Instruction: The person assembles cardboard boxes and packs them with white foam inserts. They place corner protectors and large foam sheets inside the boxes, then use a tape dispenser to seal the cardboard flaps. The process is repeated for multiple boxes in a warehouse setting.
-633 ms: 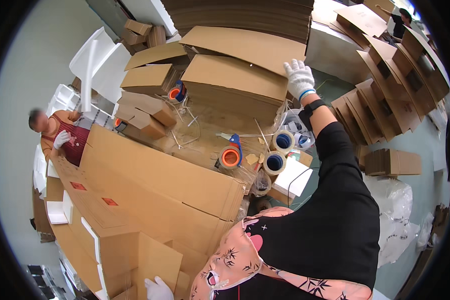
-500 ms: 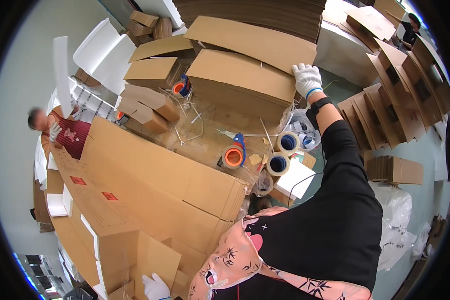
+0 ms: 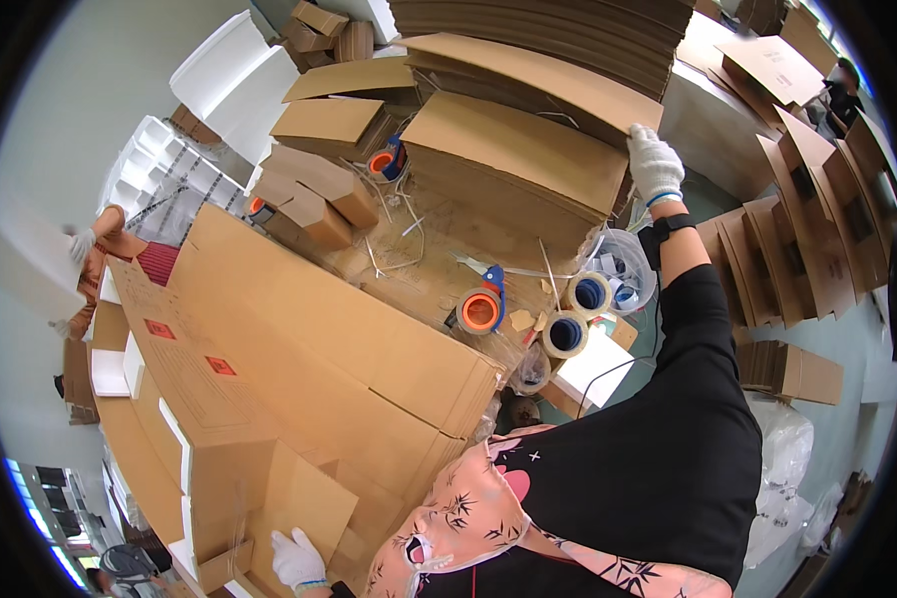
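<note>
Cluttered brown tabletop point(image 3: 465, 225) beneath long tan cardboard point(image 3: 540, 82)

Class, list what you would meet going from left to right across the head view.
Blurred white panel → left grip → far tape dispenser → near tape dispenser → two tape rolls → right grip → crumpled clear plastic.

Around the round blue-and-orange plastic tape dispenser point(image 3: 482, 309)
Brown oblong cardboard carton point(image 3: 304, 349), eight o'clock (long brown cardboard sheet point(image 3: 543, 74), twelve).

A tape dispenser point(image 3: 495, 286) sits near tape rolls point(image 3: 565, 336); clear plastic point(image 3: 777, 448) lies rightward.
</note>
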Motion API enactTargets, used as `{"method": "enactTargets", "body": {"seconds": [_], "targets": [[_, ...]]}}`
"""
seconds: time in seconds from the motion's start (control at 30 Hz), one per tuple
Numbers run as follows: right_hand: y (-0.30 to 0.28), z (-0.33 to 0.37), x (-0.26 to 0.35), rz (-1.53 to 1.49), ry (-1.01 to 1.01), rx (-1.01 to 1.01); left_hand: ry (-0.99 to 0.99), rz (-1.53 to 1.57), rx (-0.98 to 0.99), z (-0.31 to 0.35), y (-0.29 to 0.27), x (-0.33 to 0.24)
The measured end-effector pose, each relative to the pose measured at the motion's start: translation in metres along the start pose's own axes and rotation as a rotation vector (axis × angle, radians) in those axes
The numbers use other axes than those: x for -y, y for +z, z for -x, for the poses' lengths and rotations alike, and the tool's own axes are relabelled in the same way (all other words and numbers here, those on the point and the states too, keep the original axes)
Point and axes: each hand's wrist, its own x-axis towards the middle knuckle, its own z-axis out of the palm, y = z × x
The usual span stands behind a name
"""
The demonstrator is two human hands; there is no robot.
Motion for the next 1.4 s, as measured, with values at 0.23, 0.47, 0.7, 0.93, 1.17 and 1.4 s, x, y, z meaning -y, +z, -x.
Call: {"method": "enactTargets", "body": {"seconds": [0.23, 0.47, 0.7, 0.93, 1.17, 1.4], "targets": [[-0.113, 0.039, 0.070, -0.622, -0.109, -0.469, 0.257, -0.028, -0.158, -0.002, 0.012, 0.031], [-0.275, 0.153, 0.192, -1.965, 0.109, -0.031, 0.416, 1.554, -0.025, 0.032, -0.085, 0.112], [-0.324, 0.235, 0.297, -2.377, -0.077, 0.318, 0.831, 2.096, -0.182, 0.012, -0.167, 0.254], [-0.343, 0.288, 0.363, -2.237, -0.374, 0.819, 0.437, 2.315, -0.677, -0.044, -0.120, 0.370], [-0.393, 0.321, 0.429, -2.715, -0.644, 1.177, 0.215, 2.390, -0.831, -0.087, -0.087, 0.423], [-0.472, 0.314, 0.534, -2.433, -1.001, 0.873, 0.226, 1.752, -1.172, -0.177, -0.049, 0.515]]}}
